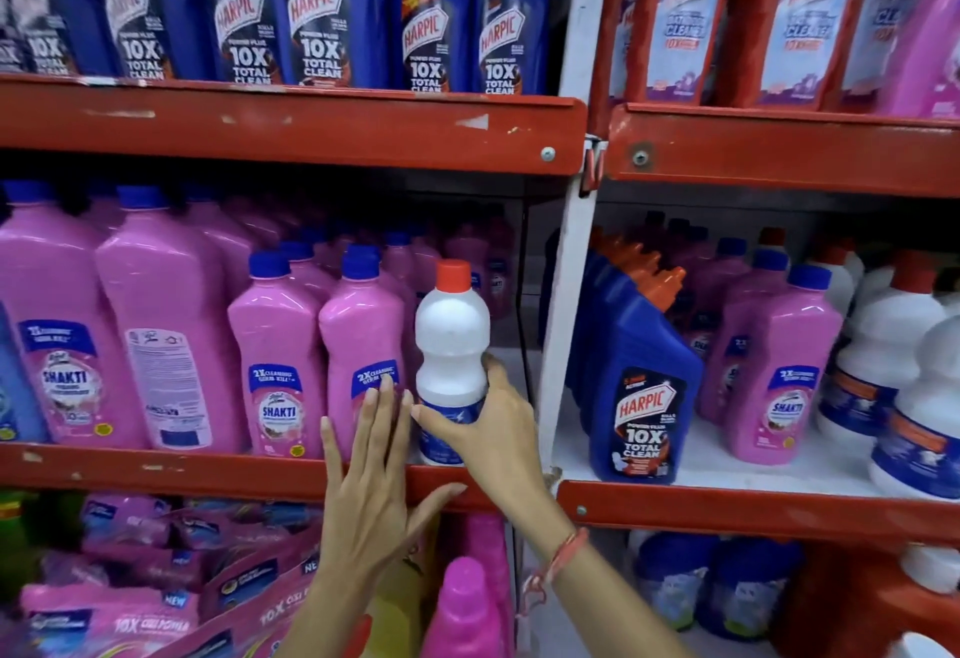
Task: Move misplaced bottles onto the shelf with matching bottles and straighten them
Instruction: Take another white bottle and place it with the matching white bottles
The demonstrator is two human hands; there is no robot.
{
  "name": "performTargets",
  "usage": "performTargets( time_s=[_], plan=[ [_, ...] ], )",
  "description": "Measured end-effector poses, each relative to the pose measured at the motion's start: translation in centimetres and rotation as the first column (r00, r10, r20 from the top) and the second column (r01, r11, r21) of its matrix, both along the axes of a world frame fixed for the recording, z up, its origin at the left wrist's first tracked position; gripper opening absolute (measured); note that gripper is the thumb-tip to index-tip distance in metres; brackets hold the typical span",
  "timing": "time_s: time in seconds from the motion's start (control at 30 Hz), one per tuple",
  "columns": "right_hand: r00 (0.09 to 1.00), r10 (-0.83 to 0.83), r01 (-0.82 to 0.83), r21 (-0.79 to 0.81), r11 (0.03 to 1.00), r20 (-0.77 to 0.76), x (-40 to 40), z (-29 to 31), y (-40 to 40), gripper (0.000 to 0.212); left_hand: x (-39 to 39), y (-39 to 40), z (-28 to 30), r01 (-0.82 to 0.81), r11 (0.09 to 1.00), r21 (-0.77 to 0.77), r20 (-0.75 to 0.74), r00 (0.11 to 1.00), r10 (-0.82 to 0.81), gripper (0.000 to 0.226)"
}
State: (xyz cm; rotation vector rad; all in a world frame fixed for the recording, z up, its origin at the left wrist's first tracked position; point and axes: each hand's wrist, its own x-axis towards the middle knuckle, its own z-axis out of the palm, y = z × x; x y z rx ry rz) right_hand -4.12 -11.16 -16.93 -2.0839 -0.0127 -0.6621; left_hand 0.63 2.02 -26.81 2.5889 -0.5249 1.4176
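A white bottle [451, 340] with a red cap and a blue label stands upright at the right end of the middle left shelf [156, 470], beside pink Shakti bottles [361, 340]. My right hand [493, 428] is wrapped around its lower part at the label. My left hand [371, 480] is flat with fingers spread, its fingertips touching the front of the nearest pink bottle. More white red-capped bottles [904, 366] stand on the middle right shelf [753, 506], next to pink bottles [779, 361] and a row of blue Harpic bottles [644, 397].
A white upright post [566, 293] divides the two shelf bays. Blue Harpic bottles [322, 7] fill the top left shelf, red ones [685, 18] the top right. Pink pouches [156, 579] and a pink bottle [462, 610] sit below the hands.
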Motion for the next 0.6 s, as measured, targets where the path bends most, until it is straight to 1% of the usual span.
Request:
performTargets(
  time_s=[0.13, 0.27, 0.43, 0.6],
  plan=[
    [0.997, -0.054, 0.053, 0.016, 0.998, 0.05, 0.9, -0.5, 0.1, 0.069, 0.6, 0.1, -0.4, -0.012, 1.0, 0.016, 0.074, 0.997, 0.011, 0.103],
    [0.996, -0.058, 0.056, 0.031, 0.998, 0.071, 1.0, -0.5, 0.0, 0.068, 0.9, 0.1, -0.5, -0.017, 1.0, 0.015, 0.121, 0.993, 0.015, 0.105],
    [0.99, -0.051, 0.044, 0.05, 0.998, 0.131, -0.1, 1.0, -0.5, 0.061, 0.9, 0.1, -0.5, -0.012, 1.0, 0.009, 0.112, 0.994, 0.01, 0.106],
    [0.987, -0.004, -0.007, 0.068, 0.998, 0.159, -2.2, 2.9, -1.8, 0.065, 0.6, 0.4, -0.6, -0.052, 0.998, 0.045, 0.052, 0.997, 0.05, 0.107]
  ],
)
